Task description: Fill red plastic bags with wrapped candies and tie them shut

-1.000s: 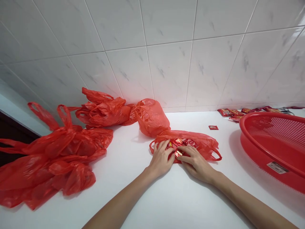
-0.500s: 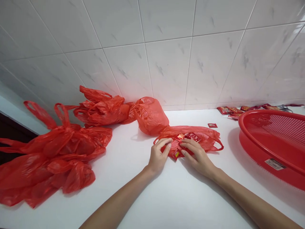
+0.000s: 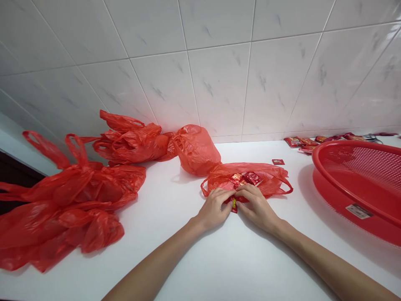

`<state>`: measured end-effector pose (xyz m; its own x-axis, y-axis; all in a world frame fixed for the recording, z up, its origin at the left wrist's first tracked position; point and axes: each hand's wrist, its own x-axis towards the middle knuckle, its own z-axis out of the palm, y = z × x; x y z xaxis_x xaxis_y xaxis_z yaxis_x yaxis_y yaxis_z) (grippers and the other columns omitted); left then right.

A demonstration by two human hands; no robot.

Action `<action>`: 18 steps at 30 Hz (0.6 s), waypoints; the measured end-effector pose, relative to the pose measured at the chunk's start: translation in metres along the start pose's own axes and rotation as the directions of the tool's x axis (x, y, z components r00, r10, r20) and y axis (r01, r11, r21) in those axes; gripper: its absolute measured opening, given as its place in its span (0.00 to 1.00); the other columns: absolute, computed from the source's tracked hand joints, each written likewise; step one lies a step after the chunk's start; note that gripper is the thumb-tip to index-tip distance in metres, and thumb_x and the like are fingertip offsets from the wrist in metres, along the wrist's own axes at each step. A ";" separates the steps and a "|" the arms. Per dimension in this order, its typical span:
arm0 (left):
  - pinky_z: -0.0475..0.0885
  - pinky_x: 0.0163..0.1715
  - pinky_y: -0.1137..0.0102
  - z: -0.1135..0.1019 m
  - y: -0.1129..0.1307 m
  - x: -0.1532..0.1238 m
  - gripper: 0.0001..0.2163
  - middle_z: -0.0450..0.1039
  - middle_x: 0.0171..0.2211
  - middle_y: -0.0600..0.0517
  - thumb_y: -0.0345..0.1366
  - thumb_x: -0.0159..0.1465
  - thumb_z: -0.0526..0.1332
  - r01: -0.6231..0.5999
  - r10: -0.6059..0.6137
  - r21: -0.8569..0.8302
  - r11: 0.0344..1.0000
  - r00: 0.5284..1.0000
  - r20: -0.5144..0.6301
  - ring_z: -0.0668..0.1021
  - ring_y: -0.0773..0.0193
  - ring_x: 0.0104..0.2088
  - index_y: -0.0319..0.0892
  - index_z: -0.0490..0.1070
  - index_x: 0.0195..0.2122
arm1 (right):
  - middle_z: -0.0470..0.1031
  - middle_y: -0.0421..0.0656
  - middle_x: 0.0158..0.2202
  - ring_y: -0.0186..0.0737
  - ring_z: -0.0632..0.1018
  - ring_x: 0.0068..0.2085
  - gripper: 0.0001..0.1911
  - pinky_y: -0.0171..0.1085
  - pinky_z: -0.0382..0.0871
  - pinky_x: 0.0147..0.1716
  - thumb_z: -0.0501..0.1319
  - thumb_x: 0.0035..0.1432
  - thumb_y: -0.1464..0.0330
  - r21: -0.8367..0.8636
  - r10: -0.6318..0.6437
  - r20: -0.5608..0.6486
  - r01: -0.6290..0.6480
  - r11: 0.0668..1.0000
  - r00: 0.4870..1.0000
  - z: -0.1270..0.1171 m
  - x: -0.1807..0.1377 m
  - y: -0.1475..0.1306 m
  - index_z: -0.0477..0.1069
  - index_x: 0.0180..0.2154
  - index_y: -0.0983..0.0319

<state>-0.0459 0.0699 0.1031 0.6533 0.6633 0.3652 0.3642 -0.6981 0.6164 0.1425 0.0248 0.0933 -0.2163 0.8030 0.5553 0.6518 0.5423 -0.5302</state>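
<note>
A red plastic bag (image 3: 272, 180) lies open on the white table, its handle loops out to either side. Shiny red packets (image 3: 253, 178) show inside its mouth. At the bag's near edge, a small red packet (image 3: 234, 205) with yellow print sticks out toward me. My left hand (image 3: 214, 211) pinches this packet from the left, fingertips curled over its upper part. From the other side my right hand (image 3: 257, 209) closes on it too, the two hands' fingertips almost touching. The fingers hide the packet's upper end.
Filled red bags (image 3: 194, 152) stand along the tiled wall, and more tied red bags (image 3: 72, 200) are heaped at the left. A large red basket (image 3: 326, 190) is at the right. Several red packets (image 3: 294, 142) lie behind it, and one small packet (image 3: 277, 161) lies apart.
My hands have come closer together and nearer to me, from over the bag's mouth to its near edge. Their fingers now close around the small packet, which stands straighter.
</note>
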 end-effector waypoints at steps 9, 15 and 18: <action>0.76 0.46 0.58 0.002 -0.001 -0.002 0.15 0.81 0.42 0.47 0.29 0.64 0.59 -0.038 0.037 -0.008 0.999 0.996 -0.084 0.79 0.56 0.43 0.45 0.75 0.51 | 0.78 0.47 0.44 0.49 0.78 0.45 0.05 0.49 0.72 0.46 0.59 0.62 0.70 -0.005 0.014 -0.024 -0.014 1.000 1.000 -0.002 -0.001 -0.001 0.72 0.40 0.57; 0.76 0.52 0.59 0.001 0.000 -0.001 0.20 0.78 0.50 0.45 0.28 0.62 0.61 -0.032 0.032 -0.032 0.999 0.999 -0.002 0.79 0.55 0.50 0.44 0.72 0.56 | 0.78 0.47 0.45 0.49 0.77 0.45 0.04 0.49 0.72 0.46 0.63 0.59 0.70 -0.044 0.012 0.020 -0.011 0.999 1.000 -0.001 -0.001 0.000 0.70 0.30 0.58; 0.76 0.53 0.58 0.001 -0.001 -0.001 0.20 0.79 0.49 0.46 0.26 0.61 0.60 -0.063 0.064 -0.036 0.997 0.998 0.009 0.79 0.55 0.50 0.46 0.73 0.55 | 0.77 0.48 0.45 0.50 0.77 0.46 0.06 0.50 0.71 0.46 0.63 0.58 0.71 -0.062 0.002 0.036 0.000 0.998 0.999 -0.001 -0.002 0.002 0.71 0.29 0.58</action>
<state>-0.0462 0.0698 0.1013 0.6813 0.6150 0.3970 0.2983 -0.7285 0.6166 0.1448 0.0241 0.0913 -0.2412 0.8128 0.5303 0.6953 0.5259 -0.4898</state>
